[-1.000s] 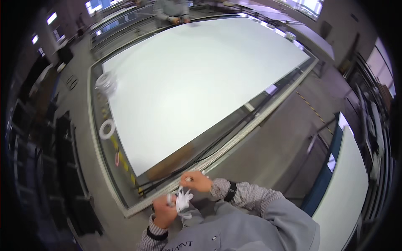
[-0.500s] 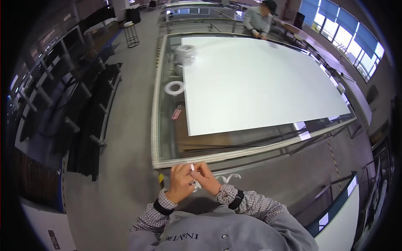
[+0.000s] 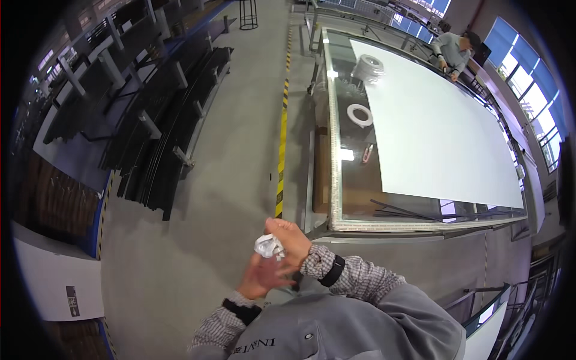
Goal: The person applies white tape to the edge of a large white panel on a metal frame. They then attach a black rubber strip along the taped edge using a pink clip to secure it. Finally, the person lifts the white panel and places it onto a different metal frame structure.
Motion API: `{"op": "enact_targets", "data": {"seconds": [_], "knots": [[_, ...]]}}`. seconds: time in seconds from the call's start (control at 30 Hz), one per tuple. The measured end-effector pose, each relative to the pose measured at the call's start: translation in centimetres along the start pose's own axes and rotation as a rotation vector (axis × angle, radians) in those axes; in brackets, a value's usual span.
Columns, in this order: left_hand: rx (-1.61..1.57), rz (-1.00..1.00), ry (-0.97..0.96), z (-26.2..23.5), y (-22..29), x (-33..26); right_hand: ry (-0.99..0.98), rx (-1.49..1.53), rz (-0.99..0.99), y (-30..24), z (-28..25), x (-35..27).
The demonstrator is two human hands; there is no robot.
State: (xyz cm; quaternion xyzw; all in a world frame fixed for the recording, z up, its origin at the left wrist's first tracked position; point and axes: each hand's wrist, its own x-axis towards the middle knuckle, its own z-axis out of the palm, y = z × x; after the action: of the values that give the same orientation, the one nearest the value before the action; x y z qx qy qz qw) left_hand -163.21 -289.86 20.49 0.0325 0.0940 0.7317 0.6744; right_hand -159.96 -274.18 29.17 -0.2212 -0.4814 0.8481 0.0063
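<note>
My right hand (image 3: pixel 292 241) is closed around a crumpled wad of white strip (image 3: pixel 269 246), which bulges out on the left side of its fingers. Just below it, my left hand (image 3: pixel 261 278) is slightly smeared by motion, its fingers apart and nothing visible in them. Both hands are in front of my body, over the floor beside the near left corner of a glass-topped table (image 3: pixel 334 180). On that table lie a large white sheet (image 3: pixel 444 132), a white tape roll (image 3: pixel 360 115), a stack of rolls (image 3: pixel 368 68) and a red-and-white cutter (image 3: pixel 368 153).
Dark long profiles (image 3: pixel 162 162) lie on a rack at the left. A yellow-black floor line (image 3: pixel 283 132) runs between rack and table. Another person (image 3: pixel 454 54) works at the table's far side. Thin black strips (image 3: pixel 408 210) lie along its near edge. A black-framed stool (image 3: pixel 248 15) stands far off.
My view has swung left, so the table sits farther right. My hands have parted from their pinch together; the white strip, whose curled tail hung out, is now bunched in my right hand.
</note>
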Motion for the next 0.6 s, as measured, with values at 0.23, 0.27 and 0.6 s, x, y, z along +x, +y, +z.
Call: {"op": "enact_targets", "data": {"seconds": [0.23,0.27,0.6], "knots": [[-0.247,-0.057,0.176,-2.8,7.8,7.1,-0.033,-1.5,-0.558,2.4,-4.1,5.0],[-0.055,-0.028,0.369,-2.7,8.2,9.0,-0.024,-1.476,-0.58,2.3,-5.0,5.7],[0.156,-0.2,1.096,-25.1,23.9,19.9,0.433,-1.148,-0.665,-7.1,-17.4,8.2]]}}
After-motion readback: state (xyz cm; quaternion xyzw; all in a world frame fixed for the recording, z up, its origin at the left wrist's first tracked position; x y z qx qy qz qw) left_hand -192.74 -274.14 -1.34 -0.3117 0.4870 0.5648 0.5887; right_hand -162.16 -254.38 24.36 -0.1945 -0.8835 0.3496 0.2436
